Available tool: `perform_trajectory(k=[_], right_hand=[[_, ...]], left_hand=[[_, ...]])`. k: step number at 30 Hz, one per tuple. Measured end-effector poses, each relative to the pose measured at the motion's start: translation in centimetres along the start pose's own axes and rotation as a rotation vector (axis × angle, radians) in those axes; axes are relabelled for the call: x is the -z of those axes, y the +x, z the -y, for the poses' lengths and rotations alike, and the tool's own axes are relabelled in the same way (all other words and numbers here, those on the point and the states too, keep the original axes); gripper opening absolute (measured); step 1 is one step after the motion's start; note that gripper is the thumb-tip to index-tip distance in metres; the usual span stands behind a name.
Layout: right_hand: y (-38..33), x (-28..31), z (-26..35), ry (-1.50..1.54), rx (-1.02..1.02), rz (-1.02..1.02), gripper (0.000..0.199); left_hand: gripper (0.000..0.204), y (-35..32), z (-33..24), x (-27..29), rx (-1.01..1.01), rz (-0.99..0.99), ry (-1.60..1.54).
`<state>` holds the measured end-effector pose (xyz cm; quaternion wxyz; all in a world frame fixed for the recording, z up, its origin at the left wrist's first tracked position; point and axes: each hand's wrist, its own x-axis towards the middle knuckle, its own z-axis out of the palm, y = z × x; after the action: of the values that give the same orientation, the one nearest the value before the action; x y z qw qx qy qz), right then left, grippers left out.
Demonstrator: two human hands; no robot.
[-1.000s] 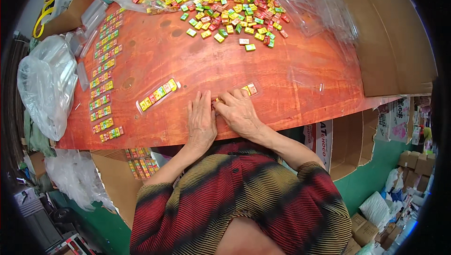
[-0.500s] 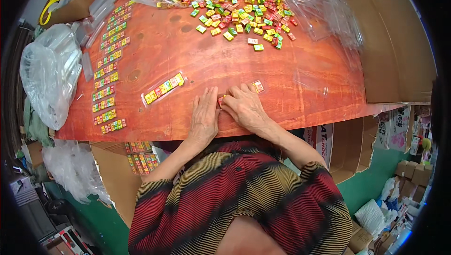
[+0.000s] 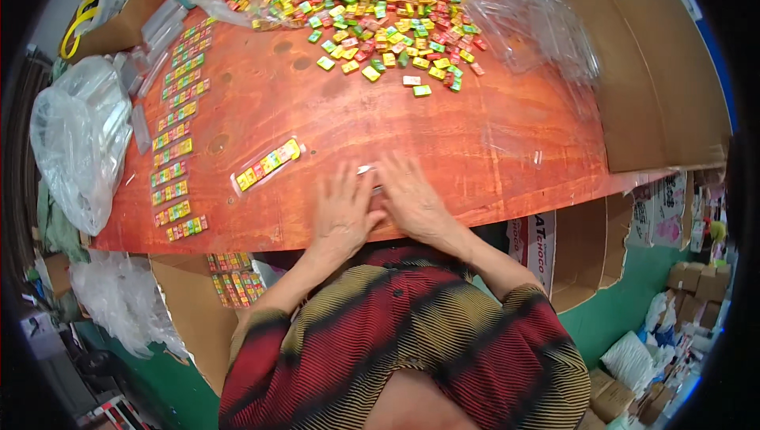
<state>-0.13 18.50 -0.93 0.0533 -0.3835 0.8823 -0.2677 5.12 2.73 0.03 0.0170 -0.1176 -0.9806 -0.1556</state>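
My left hand [image 3: 344,202] and my right hand [image 3: 412,202] lie side by side near the table's front edge, fingers stretched forward and smeared by motion. Between them shows a small piece of a pale, shiny thing [image 3: 366,169]; the hands hide most of it, so its kind is unclear. Left of my left hand, a clear plastic tray [image 3: 237,184] lies slantwise, holding a row of small yellow, red and green boxes [image 3: 269,164]. A large heap of similar small boxes [image 3: 388,14] spreads across the far side of the table.
Filled strips of small boxes [image 3: 172,170] form a column along the table's left side. A clear plastic bag [image 3: 79,137] bulges beside them. Empty clear trays [image 3: 534,22] are piled at the far right, beside a tall cardboard box [image 3: 661,74]. Below the left edge stands an open carton [image 3: 186,295].
My right hand's curled fingers have straightened, and it has come slightly left and nearer to me. The small boxes seen by its fingers are now out of sight. The view has shifted slightly.
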Motion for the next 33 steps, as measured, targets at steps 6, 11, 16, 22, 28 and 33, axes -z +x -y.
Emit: perform_trajectory(k=[6, 11, 16, 22, 28, 33], right_hand=[[1.9, -0.7, 2.3, 0.338, 0.185, -0.19, 0.052], [-1.3, 4.6, -4.8, -0.252, -0.237, -0.52, 0.034], [-4.2, 4.5, -8.0, -0.434, -0.517, -0.445, 0.037], [-0.2, 0.2, 0.2, -0.208, -0.247, -0.261, 0.044], [2.6, 1.9, -1.0, 0.008, -0.106, -0.365, 0.042], [6.5, 5.3, -8.0, -0.265, -0.411, -0.475, 0.035]], left_hand=[[0.063, -3.3, 4.0, 0.2, 0.163, -0.131, 0.222], [0.064, -3.0, 5.6, 1.1, 0.317, -0.156, 0.218], [0.06, -2.2, 8.5, 2.2, 0.248, -0.045, 0.189], [0.053, -2.7, 12.6, 3.6, 0.195, -0.066, 0.311], [0.048, -2.8, 12.9, 5.1, 0.173, -0.192, 0.398], [0.039, 2.7, 8.8, 3.8, 0.082, -0.351, 0.037]])
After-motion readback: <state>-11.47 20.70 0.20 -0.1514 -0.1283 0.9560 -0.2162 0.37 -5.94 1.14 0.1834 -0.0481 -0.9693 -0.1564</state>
